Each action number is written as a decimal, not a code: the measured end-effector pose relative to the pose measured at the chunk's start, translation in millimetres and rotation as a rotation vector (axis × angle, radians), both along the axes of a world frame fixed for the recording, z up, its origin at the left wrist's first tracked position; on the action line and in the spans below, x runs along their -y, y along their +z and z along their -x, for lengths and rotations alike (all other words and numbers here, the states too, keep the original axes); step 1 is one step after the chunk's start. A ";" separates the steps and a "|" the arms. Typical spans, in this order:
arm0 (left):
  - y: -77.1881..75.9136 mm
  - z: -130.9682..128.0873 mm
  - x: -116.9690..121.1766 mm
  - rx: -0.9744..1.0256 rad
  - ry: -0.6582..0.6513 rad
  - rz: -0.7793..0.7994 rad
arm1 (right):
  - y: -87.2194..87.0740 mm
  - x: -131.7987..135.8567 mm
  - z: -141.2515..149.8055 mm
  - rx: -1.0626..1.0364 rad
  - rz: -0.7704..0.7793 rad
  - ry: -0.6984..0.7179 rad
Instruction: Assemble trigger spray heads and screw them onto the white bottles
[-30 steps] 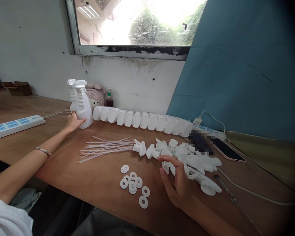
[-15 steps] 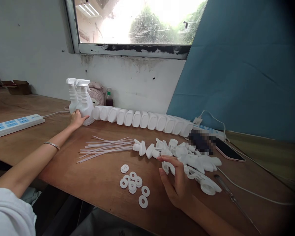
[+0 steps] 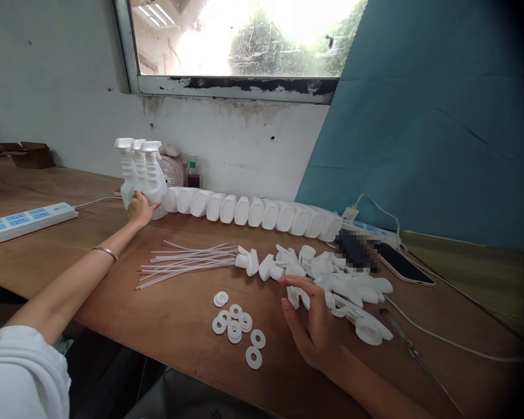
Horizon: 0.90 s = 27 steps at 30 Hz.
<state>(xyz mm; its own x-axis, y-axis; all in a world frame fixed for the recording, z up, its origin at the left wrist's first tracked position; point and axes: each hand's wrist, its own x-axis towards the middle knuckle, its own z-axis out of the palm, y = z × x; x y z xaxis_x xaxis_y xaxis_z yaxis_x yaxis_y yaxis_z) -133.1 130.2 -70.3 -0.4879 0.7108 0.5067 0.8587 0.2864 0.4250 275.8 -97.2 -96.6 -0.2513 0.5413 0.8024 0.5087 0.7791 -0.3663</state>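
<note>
Currently, the left hand [image 3: 142, 209] curves loosely, thumb spread, against the upright spray bottles [image 3: 156, 189] at the tabletop's [image 3: 126, 314] back left; the right hand [image 3: 312, 326], half open, hovers by white nozzles [image 3: 353, 286].

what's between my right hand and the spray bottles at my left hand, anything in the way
Two loose spray heads and, past them, the ends of the thin tubes lie between the right hand and the spray bottles. All lie low on the table, so a raised hand could probably pass over.
</note>
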 end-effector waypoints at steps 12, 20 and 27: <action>1.4 -0.7 -6.5 -0.057 -0.020 -0.024 | -1.5 -1.9 1.1 -0.004 0.019 0.030; -1.5 -2.2 11.3 -0.322 -0.148 -0.189 | -1.6 -1.1 1.6 -0.011 0.014 0.033; -7.0 -14.3 -0.9 -0.636 -0.534 -0.132 | -0.7 -0.5 1.0 -0.012 0.021 0.035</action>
